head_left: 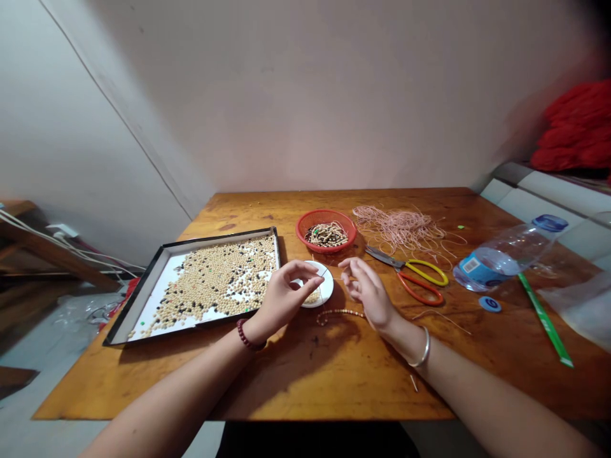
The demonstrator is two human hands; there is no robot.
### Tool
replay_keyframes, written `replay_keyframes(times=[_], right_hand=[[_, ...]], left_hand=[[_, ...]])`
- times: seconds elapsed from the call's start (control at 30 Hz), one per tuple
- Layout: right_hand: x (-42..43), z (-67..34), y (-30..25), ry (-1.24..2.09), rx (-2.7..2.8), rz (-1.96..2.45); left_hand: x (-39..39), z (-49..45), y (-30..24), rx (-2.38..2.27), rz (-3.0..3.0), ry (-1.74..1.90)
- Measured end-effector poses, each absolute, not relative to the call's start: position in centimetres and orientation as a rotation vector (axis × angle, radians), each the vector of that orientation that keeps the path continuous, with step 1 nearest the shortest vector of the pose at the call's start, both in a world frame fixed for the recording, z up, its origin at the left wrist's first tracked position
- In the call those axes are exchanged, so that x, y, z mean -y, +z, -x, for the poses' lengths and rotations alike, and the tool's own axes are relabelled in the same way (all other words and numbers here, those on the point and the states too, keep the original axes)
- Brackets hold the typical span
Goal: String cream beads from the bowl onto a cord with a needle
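The left hand (282,300) is pinching a fine needle (323,275) above a white saucer (326,294), while the right hand (367,294) is holding its fingers loosely spread beside a short beaded strand (340,312). Many loose beads (214,283) are lying on the black-rimmed tray (125,312), and strung beads (326,235) are sitting in the red basket (351,232).

Warm, rather dim indoor light, brighter across the tabletop (334,388) than on the wall (305,95). Soft shadows beneath the left hand (284,299) and right hand (367,292). Smeared blur and dark falloff around the red cloth (577,127) at upper right; curved stretching toward the frame edges.
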State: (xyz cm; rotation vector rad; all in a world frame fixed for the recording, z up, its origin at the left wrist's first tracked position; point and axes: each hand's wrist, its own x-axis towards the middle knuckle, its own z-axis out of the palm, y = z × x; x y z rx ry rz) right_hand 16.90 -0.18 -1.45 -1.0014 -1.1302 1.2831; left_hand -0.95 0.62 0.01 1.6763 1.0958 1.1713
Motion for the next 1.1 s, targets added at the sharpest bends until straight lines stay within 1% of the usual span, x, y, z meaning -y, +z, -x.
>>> replay_keyframes(times=[0.13, 0.3, 0.37, 0.5, 0.7, 0.9, 1.0, 1.1], right_hand=[[0.7, -17.5, -0.5, 1.184, 1.084, 0.874], [1.4, -18.5, 1.0, 1.046, 1.09, 0.839], [1.4, -18.7, 1.2, 1.075, 1.1, 0.805], [1.5, -18.1, 0.7, 1.242, 1.139, 0.685], [2.2, -17.1, -0.5, 1.318, 1.21, 0.631], [2.1, -17.2, -0.9, 1.359, 1.211, 0.623], [2.0, -17.1, -1.0, 1.388, 1.21, 0.633], [2.3, -17.0, -1.0, 1.423, 1.218, 0.627]], left_hand=[[-0.5, 0.8, 0.0, -1.07, -1.612, 1.156], [-0.4, 0.7, 0.1, -1.067, -1.587, 1.194], [-0.4, 0.7, 0.1, -1.071, -1.602, 1.164], [-0.3, 0.6, 0.1, -1.031, -1.599, 1.051], [0.0, 0.8, 0.1, -0.917, -1.639, 0.954], [0.3, 1.0, 0.2, -0.963, -1.924, 0.984], [0.3, 1.0, 0.0, -0.946, -1.924, 1.018], [0.3, 1.0, -0.2, -0.944, -1.904, 0.978]])
